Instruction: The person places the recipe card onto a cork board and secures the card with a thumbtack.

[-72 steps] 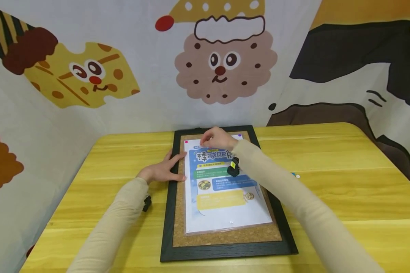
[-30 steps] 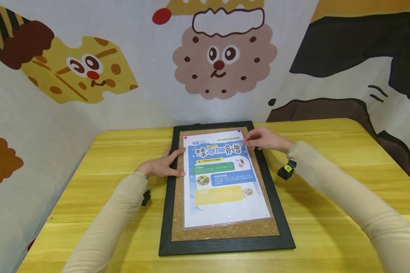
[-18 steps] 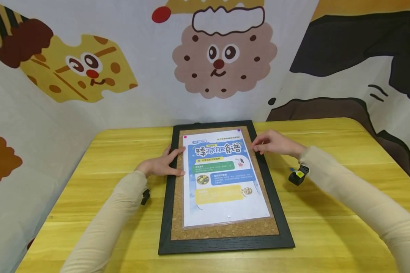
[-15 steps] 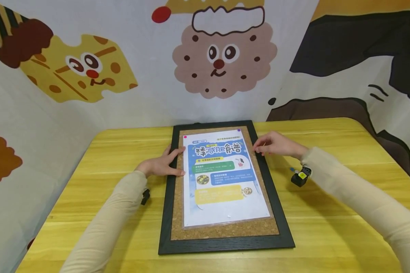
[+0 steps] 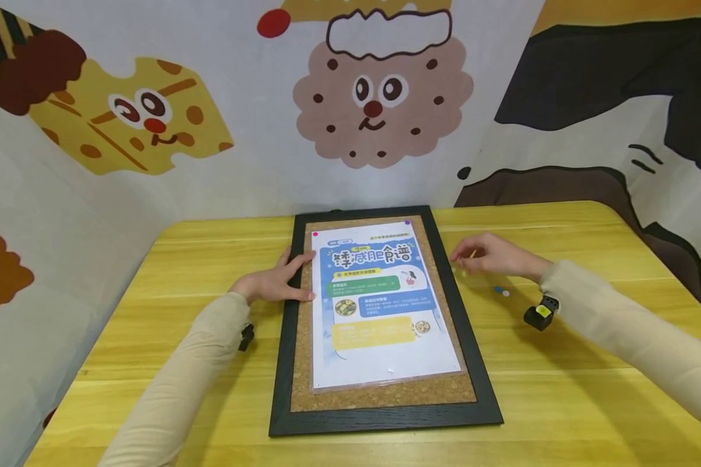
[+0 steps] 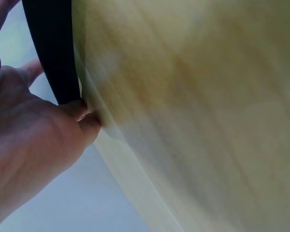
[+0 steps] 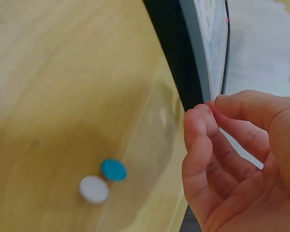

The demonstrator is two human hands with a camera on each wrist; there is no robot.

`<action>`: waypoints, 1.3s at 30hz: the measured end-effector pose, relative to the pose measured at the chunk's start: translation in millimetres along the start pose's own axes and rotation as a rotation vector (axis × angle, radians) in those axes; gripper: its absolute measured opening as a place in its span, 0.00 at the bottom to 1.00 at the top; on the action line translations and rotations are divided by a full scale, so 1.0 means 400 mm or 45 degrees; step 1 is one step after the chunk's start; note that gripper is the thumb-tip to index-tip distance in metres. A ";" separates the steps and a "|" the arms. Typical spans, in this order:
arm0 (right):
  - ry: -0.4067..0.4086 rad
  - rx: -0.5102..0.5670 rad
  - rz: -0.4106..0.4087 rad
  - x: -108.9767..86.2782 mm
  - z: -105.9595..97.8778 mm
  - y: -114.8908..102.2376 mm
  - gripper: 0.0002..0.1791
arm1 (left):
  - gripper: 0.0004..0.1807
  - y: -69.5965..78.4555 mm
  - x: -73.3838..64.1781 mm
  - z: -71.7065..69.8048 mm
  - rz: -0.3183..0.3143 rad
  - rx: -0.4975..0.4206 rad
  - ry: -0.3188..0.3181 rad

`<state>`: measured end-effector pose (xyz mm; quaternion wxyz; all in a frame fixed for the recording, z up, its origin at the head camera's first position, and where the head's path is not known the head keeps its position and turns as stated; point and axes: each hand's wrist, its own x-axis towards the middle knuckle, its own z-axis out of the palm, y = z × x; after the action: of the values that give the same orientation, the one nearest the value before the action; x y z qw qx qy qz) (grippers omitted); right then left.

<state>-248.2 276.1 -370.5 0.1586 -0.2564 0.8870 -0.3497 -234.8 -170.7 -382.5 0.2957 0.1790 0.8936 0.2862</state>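
A cork board [image 5: 385, 393] in a black frame [image 5: 380, 421] lies on the table, bearing a printed sheet [image 5: 350, 363] in a clear sleeve. A pink pushpin [image 5: 315, 234] sits at the sheet's top left corner, a purple pushpin [image 5: 407, 222] at its top right. My left hand [image 5: 269, 280] rests over the frame's left side, index finger and thumb spread to the sheet's edge. My right hand [image 5: 493, 254] hovers beside the frame's right edge, fingers loosely bent, with nothing visible between them. A blue pushpin [image 7: 114, 169] and a white pushpin [image 7: 94, 189] lie on the table below it.
The yellow wooden table [image 5: 566, 259] stretches out on both sides of the frame. Behind it rises a white cloth backdrop [image 5: 251, 188] with cartoon figures. A small shiny spot [image 5: 391, 371] shows near the sheet's bottom edge.
My right hand has gone from above the top of the sheet, past its right edge, to beside the frame near the loose pushpins. My left hand has stayed on the frame.
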 end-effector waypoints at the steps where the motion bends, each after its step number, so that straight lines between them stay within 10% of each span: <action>1: 0.004 0.003 0.000 -0.005 -0.001 0.003 0.09 | 0.51 -0.001 0.000 0.000 0.004 0.001 0.000; 39: 0.014 -0.009 0.051 -0.172 -0.022 0.054 0.09 | 0.52 0.006 -0.005 0.001 -0.026 0.004 -0.009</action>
<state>-203.3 333.3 -372.3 0.1599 -0.2372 0.8941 -0.3446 -232.9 -169.8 -380.5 0.3015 0.1713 0.8949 0.2810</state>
